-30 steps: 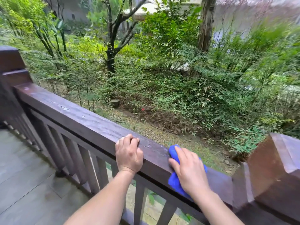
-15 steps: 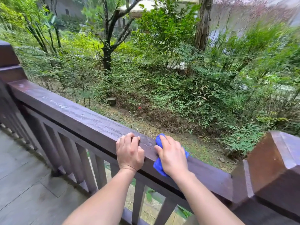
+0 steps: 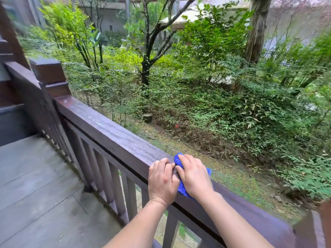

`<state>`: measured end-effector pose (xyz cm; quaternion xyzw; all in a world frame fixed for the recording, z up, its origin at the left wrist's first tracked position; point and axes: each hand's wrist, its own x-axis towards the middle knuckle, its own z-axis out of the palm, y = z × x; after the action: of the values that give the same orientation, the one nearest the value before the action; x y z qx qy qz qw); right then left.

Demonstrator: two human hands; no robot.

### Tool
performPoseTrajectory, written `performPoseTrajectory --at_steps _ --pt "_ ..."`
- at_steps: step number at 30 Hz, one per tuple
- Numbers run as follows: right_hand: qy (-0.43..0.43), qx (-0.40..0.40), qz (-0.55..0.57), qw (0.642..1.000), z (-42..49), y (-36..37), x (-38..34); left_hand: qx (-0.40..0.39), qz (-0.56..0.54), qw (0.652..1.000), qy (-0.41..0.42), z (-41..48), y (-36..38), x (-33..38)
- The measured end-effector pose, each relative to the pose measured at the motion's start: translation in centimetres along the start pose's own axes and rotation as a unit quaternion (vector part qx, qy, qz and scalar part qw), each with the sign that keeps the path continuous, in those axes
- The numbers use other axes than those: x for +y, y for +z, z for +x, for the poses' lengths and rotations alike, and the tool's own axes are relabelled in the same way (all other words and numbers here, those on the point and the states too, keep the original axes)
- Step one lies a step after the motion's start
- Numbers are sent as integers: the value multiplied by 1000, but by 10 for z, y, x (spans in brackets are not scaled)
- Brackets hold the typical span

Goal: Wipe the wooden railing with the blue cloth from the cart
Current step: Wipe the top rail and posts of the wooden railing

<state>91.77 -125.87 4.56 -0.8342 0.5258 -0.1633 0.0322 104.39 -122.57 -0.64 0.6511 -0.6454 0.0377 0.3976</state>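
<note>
A dark brown wooden railing [image 3: 111, 133] runs from the upper left down to the lower right, its top rail wet and streaked. My right hand [image 3: 194, 178] lies flat on the top rail and presses the blue cloth [image 3: 179, 159] down on it; the cloth shows above the fingers, at the right of the hand and under the wrist. My left hand [image 3: 162, 181] grips the near edge of the same rail, touching the right hand's thumb side. The cart is out of view.
A square corner post [image 3: 49, 76] stands at the rail's left end, with a second railing running off behind it. Another post [image 3: 324, 224] cuts in at the lower right. Balusters [image 3: 105, 169] fill the space below the rail. Grey deck boards [image 3: 35, 194] lie at left; garden shrubs beyond.
My right hand has slid the blue cloth leftward along the rail until it meets my left hand, which has stayed in place. The view has swung left, showing more of the corner post.
</note>
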Motion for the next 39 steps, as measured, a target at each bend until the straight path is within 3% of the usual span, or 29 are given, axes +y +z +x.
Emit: performPoseTrajectory --at_steps 5,8,13,18,21,27,31,32,34,36,37,39 --pt "-106 12 35 994 -37 4 14 -5 -26 996 82 7 -17 -27" --pt "-103 7 45 994 -26 7 16 13 12 995 103 27 -34 -56" --pt "-65 -20 41 997 48 15 -32 -16 105 993 52 72 -54 -104" --pt "-74 -25 -1 997 40 36 -40 -12 50 997 64 87 -40 -142" --pt "-50 -4 -4 999 60 44 -56 27 12 997 68 88 -30 -149" --pt "10 13 -19 1000 130 54 -116 10 -16 992 124 93 -31 -173" --pt "49 101 -71 991 98 32 -89 24 -18 980 196 93 -29 -186" --pt "84 148 -56 984 93 24 -77 32 -16 981 192 95 -26 -186" --pt "186 250 95 945 80 5 -67 49 -21 980 189 93 -20 -185" --pt "229 287 205 907 65 0 -70 69 -36 976 202 91 -17 -187" --pt "219 269 186 919 53 3 -72 80 -39 974 207 92 -16 -187" --pt "198 197 32 960 25 17 -69 88 -36 973 212 93 -15 -187"
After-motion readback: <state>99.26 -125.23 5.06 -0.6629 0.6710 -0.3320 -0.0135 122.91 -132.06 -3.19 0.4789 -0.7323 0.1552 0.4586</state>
